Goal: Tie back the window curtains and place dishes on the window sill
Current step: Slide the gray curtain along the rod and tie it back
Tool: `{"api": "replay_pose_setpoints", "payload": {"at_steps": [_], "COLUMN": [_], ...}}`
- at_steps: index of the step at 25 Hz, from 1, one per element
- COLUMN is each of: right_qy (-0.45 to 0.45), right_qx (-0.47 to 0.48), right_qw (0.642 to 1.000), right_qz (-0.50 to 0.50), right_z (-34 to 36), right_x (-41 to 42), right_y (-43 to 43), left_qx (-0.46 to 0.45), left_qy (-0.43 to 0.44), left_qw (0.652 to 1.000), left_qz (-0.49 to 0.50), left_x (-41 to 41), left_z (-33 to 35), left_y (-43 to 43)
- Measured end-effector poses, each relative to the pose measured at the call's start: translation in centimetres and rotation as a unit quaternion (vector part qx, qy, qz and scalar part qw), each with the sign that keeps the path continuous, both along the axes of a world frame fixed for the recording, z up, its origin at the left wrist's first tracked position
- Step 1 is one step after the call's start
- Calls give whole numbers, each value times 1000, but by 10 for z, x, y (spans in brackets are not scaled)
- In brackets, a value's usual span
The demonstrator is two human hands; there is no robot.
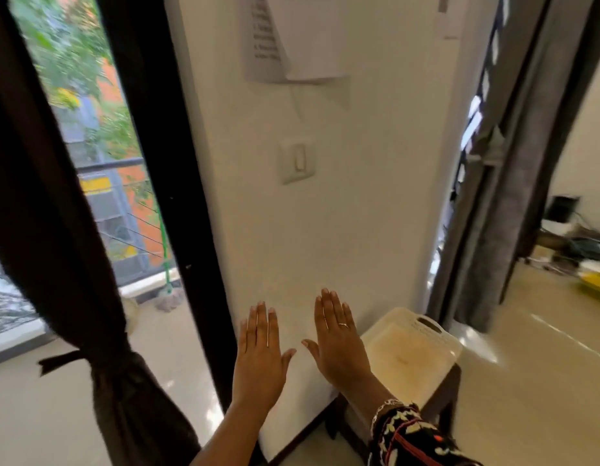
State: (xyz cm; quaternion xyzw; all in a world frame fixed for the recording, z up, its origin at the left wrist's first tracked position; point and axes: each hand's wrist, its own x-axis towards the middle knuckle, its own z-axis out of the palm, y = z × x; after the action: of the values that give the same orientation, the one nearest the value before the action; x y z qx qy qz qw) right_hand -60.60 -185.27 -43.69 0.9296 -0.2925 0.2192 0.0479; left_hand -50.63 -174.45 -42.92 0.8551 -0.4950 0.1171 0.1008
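Left of the white plaster wall column [325, 196], the dark brown fabric curtain [56, 230] is already bunched low and bound by a strip of the same cloth [63, 359], clear of the black-framed glass door [171, 163]. In front of the column's foot, the left hand [258, 351] and the right hand [339, 344], which wears a ring, are held flat with fingers straight and close together, gripping nothing; whether they touch the wall cannot be told. Just right of the column a cream plastic basket [455, 348] sits on a dark wooden stool [448, 388], and beyond it the grey curtain [514, 196] looks gathered partway up. No dishes or sill show here. With the tying apparently finished, the sensible course is to fetch the dishes with both free hands, supporting each from below and setting it flat, away from the sill's edge and the hanging cloth.
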Motion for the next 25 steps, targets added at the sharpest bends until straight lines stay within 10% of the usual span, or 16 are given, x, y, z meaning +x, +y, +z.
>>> {"api": "replay_pose_setpoints", "payload": {"at_steps": [25], "right_qy": [99], "right_qx": [145], "right_qw": [953], "right_qz": [-245], "right_z": [-103], "right_x": [-247], "right_y": [-155], "left_qx": [88], "left_qy": [49], "left_qw": [970], "left_qz": [-223], "left_x": [-175], "left_z": [-104], "left_y": [-216]}}
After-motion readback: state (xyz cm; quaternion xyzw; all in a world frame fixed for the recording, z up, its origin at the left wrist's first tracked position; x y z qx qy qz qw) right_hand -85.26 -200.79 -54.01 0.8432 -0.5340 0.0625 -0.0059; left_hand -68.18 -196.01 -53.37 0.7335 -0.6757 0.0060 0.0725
